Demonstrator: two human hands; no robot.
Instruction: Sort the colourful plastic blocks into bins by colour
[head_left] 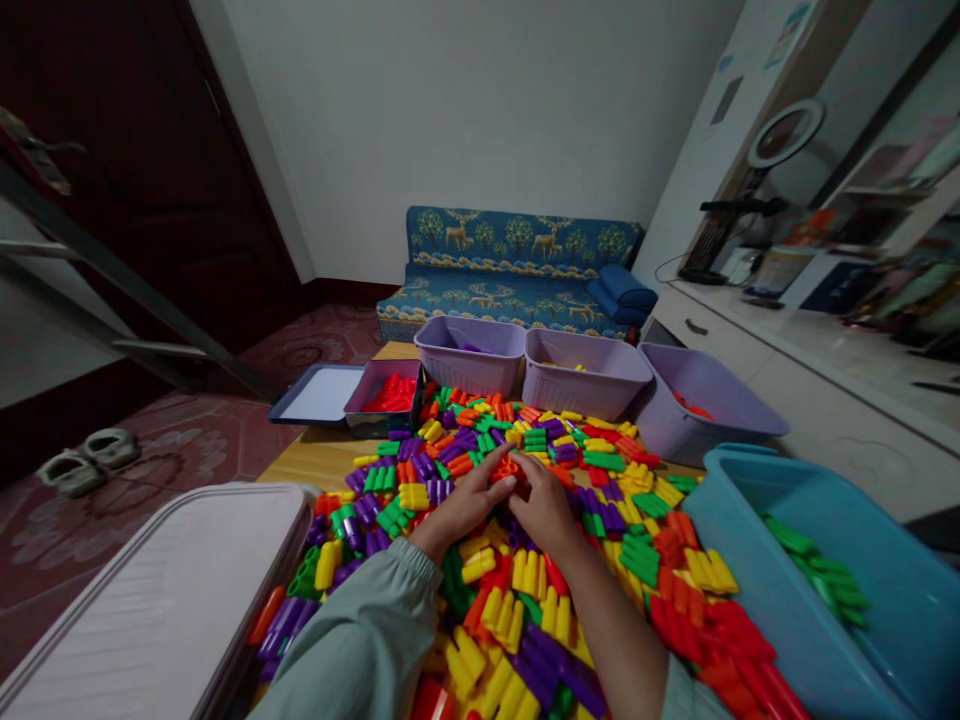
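Note:
My left hand [474, 497] and my right hand [541, 500] meet over the middle of a table covered with plastic tube blocks. Between their fingertips is an orange tube block [508, 467], its round open ends partly showing. The fingers of both hands are closed about it, though they hide much of its shape. All around lie joined tube blocks in yellow, green, purple, orange and red, such as a yellow block [530, 574] close below my hands and a green block [640, 558] to the right.
Lilac bins [480, 375] stand along the far edge, beside a dark box of red pieces [390, 393]. On the right is a blue tub [817, 640] with green pieces inside. A pale lidded container [172, 600] fills the near left. Behind stands a patterned sofa [510, 285].

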